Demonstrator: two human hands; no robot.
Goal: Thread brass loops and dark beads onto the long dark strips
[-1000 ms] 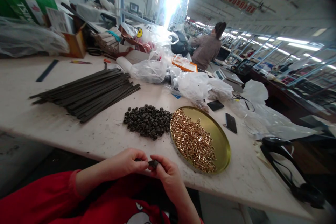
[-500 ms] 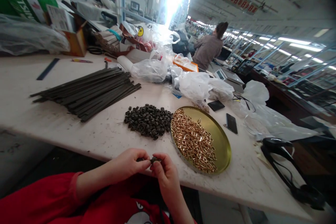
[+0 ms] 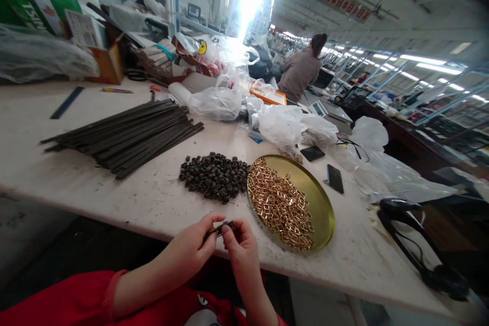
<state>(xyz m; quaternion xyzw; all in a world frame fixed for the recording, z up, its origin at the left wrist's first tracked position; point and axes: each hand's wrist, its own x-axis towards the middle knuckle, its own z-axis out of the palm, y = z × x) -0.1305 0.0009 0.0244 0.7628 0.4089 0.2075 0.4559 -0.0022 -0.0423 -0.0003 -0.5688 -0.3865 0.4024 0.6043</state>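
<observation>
At the table's front edge, my left hand pinches one end of a short dark strap. My right hand grips the other end between thumb and fingers, and the two hands nearly meet. A small shiny part seems to sit on the strap, too small to make out. Just beyond them lies a heap of small black loops. To its right a round gold tray holds many gold metal buckles, heaped on its left side.
A bundle of long dark strips lies at the left, with a dark blue flat bar behind. Plastic bags crowd the back. Right of the tray are a phone and a black-framed object. A person is in the background.
My hands have turned the strap so that more of it shows between them. The left hand has tilted and opened slightly away from the right. The view has shifted a little.
</observation>
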